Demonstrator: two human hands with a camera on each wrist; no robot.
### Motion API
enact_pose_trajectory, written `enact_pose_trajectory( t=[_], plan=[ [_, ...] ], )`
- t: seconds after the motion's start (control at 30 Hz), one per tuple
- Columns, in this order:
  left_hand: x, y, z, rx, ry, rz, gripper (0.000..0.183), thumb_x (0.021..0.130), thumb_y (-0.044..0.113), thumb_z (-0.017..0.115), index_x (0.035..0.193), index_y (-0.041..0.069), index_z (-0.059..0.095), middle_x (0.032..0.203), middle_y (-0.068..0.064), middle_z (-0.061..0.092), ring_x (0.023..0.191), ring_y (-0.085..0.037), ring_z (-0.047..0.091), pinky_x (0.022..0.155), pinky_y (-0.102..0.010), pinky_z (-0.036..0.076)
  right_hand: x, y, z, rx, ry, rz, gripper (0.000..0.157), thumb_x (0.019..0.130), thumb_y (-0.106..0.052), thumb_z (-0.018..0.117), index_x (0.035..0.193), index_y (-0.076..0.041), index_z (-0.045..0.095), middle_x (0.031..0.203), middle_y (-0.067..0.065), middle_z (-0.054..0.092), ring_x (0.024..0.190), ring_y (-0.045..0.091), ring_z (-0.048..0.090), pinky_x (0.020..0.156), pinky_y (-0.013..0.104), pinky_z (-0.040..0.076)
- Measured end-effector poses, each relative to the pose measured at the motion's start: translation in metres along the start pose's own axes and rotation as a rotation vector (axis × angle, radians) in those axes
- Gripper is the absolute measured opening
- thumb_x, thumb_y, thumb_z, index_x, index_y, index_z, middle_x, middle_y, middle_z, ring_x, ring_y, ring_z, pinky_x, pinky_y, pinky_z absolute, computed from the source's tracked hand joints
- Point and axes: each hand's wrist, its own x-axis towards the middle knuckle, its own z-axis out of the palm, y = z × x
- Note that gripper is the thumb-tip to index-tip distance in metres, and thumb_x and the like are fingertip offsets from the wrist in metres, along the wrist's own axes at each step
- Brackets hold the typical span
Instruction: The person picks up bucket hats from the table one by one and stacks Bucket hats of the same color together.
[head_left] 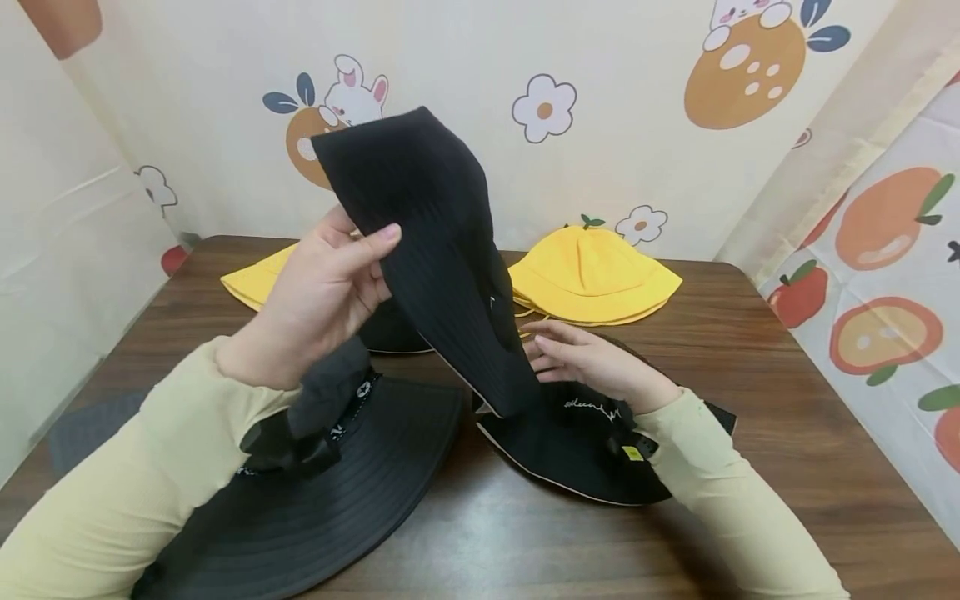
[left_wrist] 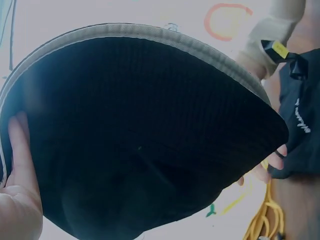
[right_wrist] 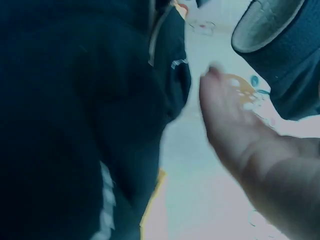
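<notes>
My left hand (head_left: 318, 287) pinches a black bucket hat (head_left: 442, 225) by its brim, thumb on the near side and fingers behind. The hat is raised and tilted, its lower end overlapping another black bucket hat (head_left: 570, 458) on the table. That second hat has white script on the crown and a pale brim edge. Over it, my right hand (head_left: 592, 362) has loosely bent fingers and grips nothing; its thumb (right_wrist: 225, 110) stands apart from the dark cloth in the right wrist view. The left wrist view shows the held hat's pale brim binding (left_wrist: 125, 31).
A wide-brimmed black hat (head_left: 360, 483) with a patterned band lies under my left forearm. At the back stand a yellow hat (head_left: 592, 279) with a green sprout and another yellow hat (head_left: 255, 277), partly hidden. A patterned cloth (head_left: 465, 50) hangs behind the wooden table (head_left: 465, 542).
</notes>
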Motion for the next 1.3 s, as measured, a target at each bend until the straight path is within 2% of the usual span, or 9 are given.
enact_pose_trajectory(
  t=[0.17,0.37,0.47,0.7,0.87,1.0,1.1,1.23,1.3],
  plan=[
    [-0.003,-0.007,-0.003,-0.002,-0.032,-0.047,0.027,0.097,-0.001,0.045,0.121,0.009,0.051,0.112,-0.004,0.066,0.088,-0.014,0.070,0.081,-0.029,0.055,0.004,0.007,0.006,0.157,-0.089,0.024,0.062,0.101,-0.030,0.045,0.142,0.010,0.021,0.107,-0.002,0.057,0.096,0.010,0.058,0.088,0.026,0.048],
    [-0.006,-0.011,-0.015,0.048,-0.039,-0.085,0.024,0.097,0.000,0.047,0.117,0.009,0.055,0.108,-0.002,0.068,0.087,-0.013,0.070,0.080,-0.028,0.055,0.006,0.014,0.007,0.229,-0.131,0.019,0.043,0.100,-0.023,0.048,0.133,0.003,0.039,0.108,-0.004,0.066,0.099,0.010,0.064,0.088,0.029,0.051],
    [-0.009,-0.014,-0.020,0.201,-0.054,-0.116,0.020,0.097,0.002,0.048,0.112,0.010,0.058,0.101,0.000,0.071,0.083,-0.012,0.070,0.079,-0.028,0.055,0.004,0.015,0.004,0.129,-0.094,0.016,0.034,0.099,-0.018,0.049,0.128,-0.001,0.049,0.106,0.000,0.069,0.095,0.013,0.066,0.086,0.030,0.052],
    [-0.024,-0.017,-0.024,0.740,-0.068,-0.221,0.028,0.096,0.010,0.054,0.121,0.000,0.053,0.104,-0.001,0.068,0.088,-0.010,0.067,0.080,-0.029,0.054,-0.002,0.014,-0.001,-0.295,0.189,-0.012,0.026,0.098,-0.017,0.050,0.122,-0.007,0.056,0.111,0.011,0.064,0.094,0.019,0.062,0.088,0.035,0.048],
    [-0.032,-0.015,-0.038,0.810,-0.093,-0.288,0.039,0.095,0.021,0.055,0.129,0.004,0.047,0.117,-0.005,0.061,0.097,-0.010,0.063,0.085,-0.027,0.051,-0.012,0.008,-0.004,-0.412,0.353,-0.138,0.020,0.098,-0.013,0.050,0.113,-0.004,0.059,0.103,0.012,0.062,0.087,0.017,0.058,0.080,0.029,0.047],
    [-0.034,-0.017,-0.062,0.603,-0.102,-0.229,0.035,0.097,0.015,0.048,0.131,0.008,0.042,0.121,-0.001,0.056,0.100,-0.013,0.062,0.085,-0.029,0.052,-0.024,-0.005,-0.004,-0.500,0.488,-0.247,0.021,0.097,-0.011,0.052,0.114,-0.002,0.062,0.102,0.013,0.062,0.085,0.011,0.055,0.077,0.022,0.045],
    [-0.035,-0.017,-0.083,0.479,-0.038,-0.216,0.028,0.099,0.012,0.044,0.126,0.011,0.044,0.119,0.000,0.056,0.098,-0.013,0.063,0.084,-0.028,0.052,-0.033,-0.016,-0.003,-0.529,0.546,-0.357,0.020,0.095,-0.005,0.055,0.113,0.000,0.063,0.099,0.012,0.063,0.083,0.005,0.053,0.074,0.016,0.044],
    [-0.032,-0.016,-0.100,0.568,0.141,-0.311,0.047,0.099,0.020,0.047,0.141,0.009,0.030,0.132,-0.004,0.044,0.116,-0.014,0.050,0.100,-0.027,0.042,-0.043,-0.030,-0.001,-0.632,0.546,-0.586,0.021,0.087,0.010,0.058,0.104,0.001,0.067,0.094,0.008,0.066,0.082,0.001,0.054,0.073,0.012,0.045],
    [-0.029,-0.017,-0.103,0.694,0.160,-0.364,0.064,0.096,0.024,0.053,0.148,0.008,0.018,0.143,-0.008,0.033,0.131,-0.019,0.037,0.110,-0.034,0.031,-0.046,-0.036,0.001,-0.696,0.515,-0.705,0.028,0.082,0.017,0.058,0.103,0.000,0.068,0.095,0.005,0.068,0.084,0.001,0.055,0.077,0.011,0.045]
  ],
)
